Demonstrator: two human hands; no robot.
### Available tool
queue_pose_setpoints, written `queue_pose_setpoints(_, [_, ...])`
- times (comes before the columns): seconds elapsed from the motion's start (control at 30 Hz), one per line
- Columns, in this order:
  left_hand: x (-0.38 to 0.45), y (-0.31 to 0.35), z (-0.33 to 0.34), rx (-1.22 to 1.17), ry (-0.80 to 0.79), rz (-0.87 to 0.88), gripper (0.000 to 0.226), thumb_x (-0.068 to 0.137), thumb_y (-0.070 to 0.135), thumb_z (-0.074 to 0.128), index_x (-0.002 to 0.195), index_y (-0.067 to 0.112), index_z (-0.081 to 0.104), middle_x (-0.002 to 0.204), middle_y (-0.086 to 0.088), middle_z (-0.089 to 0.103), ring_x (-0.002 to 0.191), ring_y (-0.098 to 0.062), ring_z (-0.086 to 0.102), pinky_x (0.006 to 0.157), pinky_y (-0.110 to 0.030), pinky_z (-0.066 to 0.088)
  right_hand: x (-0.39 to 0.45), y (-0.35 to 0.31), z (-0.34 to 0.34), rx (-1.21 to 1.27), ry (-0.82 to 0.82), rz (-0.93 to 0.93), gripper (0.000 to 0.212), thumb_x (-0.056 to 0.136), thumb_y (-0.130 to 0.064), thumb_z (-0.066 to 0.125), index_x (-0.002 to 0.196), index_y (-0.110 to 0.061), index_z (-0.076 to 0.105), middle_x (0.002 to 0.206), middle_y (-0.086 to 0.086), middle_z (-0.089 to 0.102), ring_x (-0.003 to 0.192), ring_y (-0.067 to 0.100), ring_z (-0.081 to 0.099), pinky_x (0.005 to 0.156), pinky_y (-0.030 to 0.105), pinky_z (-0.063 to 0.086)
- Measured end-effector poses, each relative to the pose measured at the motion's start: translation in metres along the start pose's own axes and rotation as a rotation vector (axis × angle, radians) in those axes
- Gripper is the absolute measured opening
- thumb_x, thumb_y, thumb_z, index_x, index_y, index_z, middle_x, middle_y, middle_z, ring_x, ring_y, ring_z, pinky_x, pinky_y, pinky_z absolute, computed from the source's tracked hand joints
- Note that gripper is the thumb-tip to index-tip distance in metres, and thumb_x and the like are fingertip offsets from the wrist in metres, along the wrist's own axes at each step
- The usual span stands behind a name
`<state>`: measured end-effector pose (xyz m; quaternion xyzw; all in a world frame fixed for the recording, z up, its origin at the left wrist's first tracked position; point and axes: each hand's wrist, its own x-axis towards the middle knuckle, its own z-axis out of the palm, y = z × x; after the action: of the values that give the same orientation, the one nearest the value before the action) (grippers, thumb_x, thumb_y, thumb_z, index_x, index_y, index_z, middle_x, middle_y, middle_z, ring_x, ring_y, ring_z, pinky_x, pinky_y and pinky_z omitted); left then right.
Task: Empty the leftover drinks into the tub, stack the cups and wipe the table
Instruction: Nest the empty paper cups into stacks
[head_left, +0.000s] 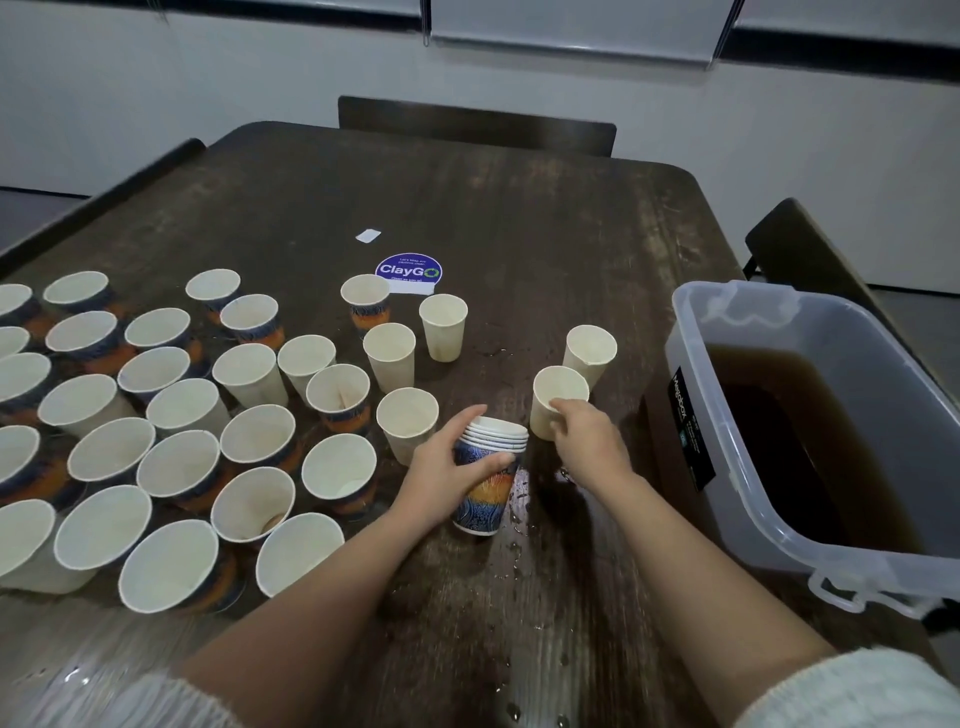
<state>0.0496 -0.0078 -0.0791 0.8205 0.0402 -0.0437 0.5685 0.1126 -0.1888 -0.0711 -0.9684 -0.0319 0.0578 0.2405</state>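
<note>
Dozens of paper cups (171, 415) crowd the left of the table (519, 208). At its right edge sits the tub (810, 540), holding brown liquid. The left hand (447, 467) grips a stack (488, 478); beside it, the right hand (587, 441) pinches a plain cup (556, 397).

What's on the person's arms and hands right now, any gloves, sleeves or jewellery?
No gloves: both the left hand and right hand are bare, with no rings, watch or bracelets visible. The forearms are bare too. White, fuzzy knit sleeves are pushed up toward the elbows, the left sleeve and right sleeve showing only at the bottom edge.
</note>
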Motion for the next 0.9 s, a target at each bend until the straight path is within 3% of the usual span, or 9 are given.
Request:
queue_pose_setpoints(0.17, [-0.003,0.000,0.000,0.013,-0.012,-0.019,0.066,0.083,0.032,0.073,0.141,0.034,0.041,0.141,0.004,0.049,0.121,-0.007,0.048,0.097,-0.026,0.046,-0.003,0.005,0.007,-0.004,-0.006,0.009,0.027,0.099,-0.020,0.050,0.119,-0.013,0.067,0.120,0.016,0.065,0.109,0.036,0.058,0.088,0.037,0.047])
queue_pose_setpoints(0.3, [-0.004,0.001,-0.001,0.000,-0.021,-0.028,0.079,0.081,0.032,0.075,0.147,0.036,0.031,0.148,0.003,0.042,0.133,-0.015,0.043,0.104,-0.031,0.041,0.001,-0.004,-0.001,0.096,0.118,-0.073,0.024,0.099,-0.021,0.051,0.107,-0.007,0.068,0.105,0.017,0.068,0.098,0.035,0.060,0.078,0.036,0.043])
queue_pose_setpoints(0.43, [-0.002,0.001,-0.001,0.004,-0.012,-0.075,0.097,0.074,0.035,0.081,0.151,0.032,0.021,0.149,-0.001,0.041,0.134,-0.017,0.042,0.108,-0.036,0.037,-0.002,-0.026,-0.023,0.428,0.313,-0.134,0.028,0.100,-0.020,0.051,0.087,0.000,0.063,0.077,0.007,0.061,0.074,0.019,0.052,0.063,0.030,0.031])
queue_pose_setpoints(0.53, [0.000,0.001,-0.001,0.007,-0.002,-0.084,0.103,0.070,0.037,0.083,0.151,0.032,0.019,0.144,-0.004,0.048,0.129,-0.019,0.048,0.107,-0.037,0.039,-0.006,-0.040,-0.033,0.584,0.352,-0.142,0.021,0.101,-0.021,0.051,0.085,-0.011,0.060,0.069,-0.010,0.052,0.065,0.003,0.045,0.058,0.014,0.033])
queue_pose_setpoints(0.7, [0.003,0.005,0.000,-0.039,0.045,-0.040,0.102,0.072,0.035,0.082,0.151,0.031,0.016,0.138,-0.001,0.049,0.121,-0.013,0.049,0.099,-0.029,0.041,-0.011,-0.043,-0.029,0.569,0.151,-0.227,0.020,0.101,-0.022,0.049,0.085,-0.016,0.059,0.070,-0.012,0.051,0.064,0.000,0.045,0.058,0.015,0.033])
queue_pose_setpoints(0.8, [0.005,0.008,-0.001,-0.053,0.041,0.033,0.090,0.075,0.032,0.080,0.148,0.032,0.026,0.132,0.006,0.051,0.117,-0.007,0.052,0.098,-0.026,0.045,-0.013,-0.039,-0.020,0.479,0.021,-0.262,0.021,0.101,-0.028,0.048,0.085,-0.021,0.058,0.072,-0.012,0.055,0.070,0.006,0.049,0.066,0.032,0.040])
queue_pose_setpoints(0.9, [0.009,0.013,-0.002,-0.012,0.054,0.076,0.075,0.078,0.030,0.078,0.142,0.027,0.040,0.125,0.010,0.055,0.111,-0.004,0.054,0.091,-0.018,0.046,-0.017,-0.038,-0.014,0.407,-0.024,-0.287,0.023,0.102,-0.032,0.045,0.086,-0.022,0.057,0.073,-0.011,0.055,0.074,0.011,0.051,0.069,0.038,0.043])
